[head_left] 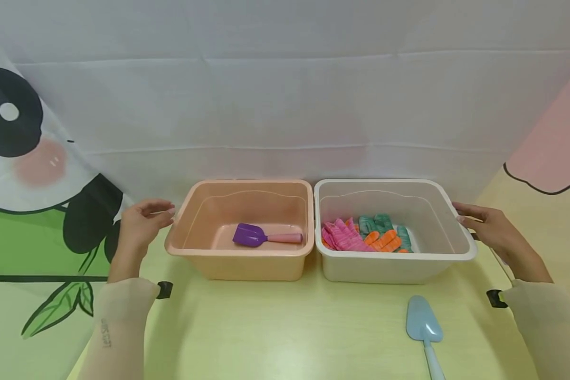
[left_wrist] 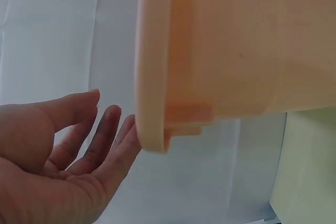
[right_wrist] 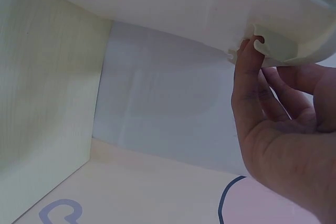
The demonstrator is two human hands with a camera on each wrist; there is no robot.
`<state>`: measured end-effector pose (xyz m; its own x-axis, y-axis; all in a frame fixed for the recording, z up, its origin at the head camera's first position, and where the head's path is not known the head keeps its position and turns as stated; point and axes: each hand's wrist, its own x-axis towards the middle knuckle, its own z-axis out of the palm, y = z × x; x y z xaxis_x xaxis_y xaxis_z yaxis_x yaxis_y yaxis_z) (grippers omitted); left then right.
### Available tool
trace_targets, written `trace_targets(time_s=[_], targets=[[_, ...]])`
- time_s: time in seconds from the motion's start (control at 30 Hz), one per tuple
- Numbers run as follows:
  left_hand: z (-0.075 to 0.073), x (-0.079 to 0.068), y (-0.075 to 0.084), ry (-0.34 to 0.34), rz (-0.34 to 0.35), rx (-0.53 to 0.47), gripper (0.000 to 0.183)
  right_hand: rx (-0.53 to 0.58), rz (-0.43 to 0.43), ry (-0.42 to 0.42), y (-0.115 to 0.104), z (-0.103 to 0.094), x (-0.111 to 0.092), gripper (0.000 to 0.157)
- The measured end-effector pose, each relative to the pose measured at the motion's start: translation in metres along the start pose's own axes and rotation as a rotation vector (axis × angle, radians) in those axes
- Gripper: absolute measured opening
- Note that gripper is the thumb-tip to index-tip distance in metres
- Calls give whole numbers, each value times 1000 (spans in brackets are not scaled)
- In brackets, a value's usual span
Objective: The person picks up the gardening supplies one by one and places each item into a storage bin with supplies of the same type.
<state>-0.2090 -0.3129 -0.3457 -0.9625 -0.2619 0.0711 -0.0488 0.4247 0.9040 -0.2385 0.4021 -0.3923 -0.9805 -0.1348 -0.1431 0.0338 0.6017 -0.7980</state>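
My left hand (head_left: 144, 224) is just off the left end of a peach plastic tub (head_left: 254, 268), its fingers loosely bent. In the left wrist view its fingertips are right at the tub's rim (left_wrist: 152, 66), and the thumb stands free. Inside that tub lies a small purple shovel (head_left: 250, 235) with a pink handle. On the other side, my right hand (head_left: 489, 227) grips the right rim of a white plastic tub (head_left: 394, 269), with fingers curled up under its edge in the right wrist view. Pink gloves (head_left: 347, 236), orange gloves (head_left: 385, 241) and green gloves (head_left: 377, 224) lie in it.
The tubs stand side by side on a pale yellow table (head_left: 285, 327), against a white cloth backdrop (head_left: 285, 105). A light blue trowel (head_left: 424, 322) lies on the table in front of the white tub. Printed cartoon cloth (head_left: 24, 237) hangs at the left.
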Motion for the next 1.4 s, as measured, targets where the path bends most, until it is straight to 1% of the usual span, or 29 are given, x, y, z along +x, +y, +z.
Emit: trace_targets(time_s=[0.13,0.37,0.57,0.83,0.93,1.13,1.27,1.4], targets=[[0,5,-4,-24,-15,43,42,-9,7,-6,1,-1,-1,59],[0,13,-12,-134,-73,150,50,-12,6,-1,4,-1,-1,59],[-2,21,-18,-209,-107,166,56,12,1,4,6,0,1,60],[-5,29,-23,-293,-119,166,60,17,8,1,4,0,2,59],[-5,31,-24,-298,-118,169,59,12,4,1,3,-1,2,58],[-4,33,-24,-275,-119,173,58,4,11,-4,0,-2,1,59],[-4,33,-25,-280,-135,154,58,5,18,-15,0,-3,1,60],[-3,35,-26,-277,-158,172,59,11,20,-16,0,-2,0,59]])
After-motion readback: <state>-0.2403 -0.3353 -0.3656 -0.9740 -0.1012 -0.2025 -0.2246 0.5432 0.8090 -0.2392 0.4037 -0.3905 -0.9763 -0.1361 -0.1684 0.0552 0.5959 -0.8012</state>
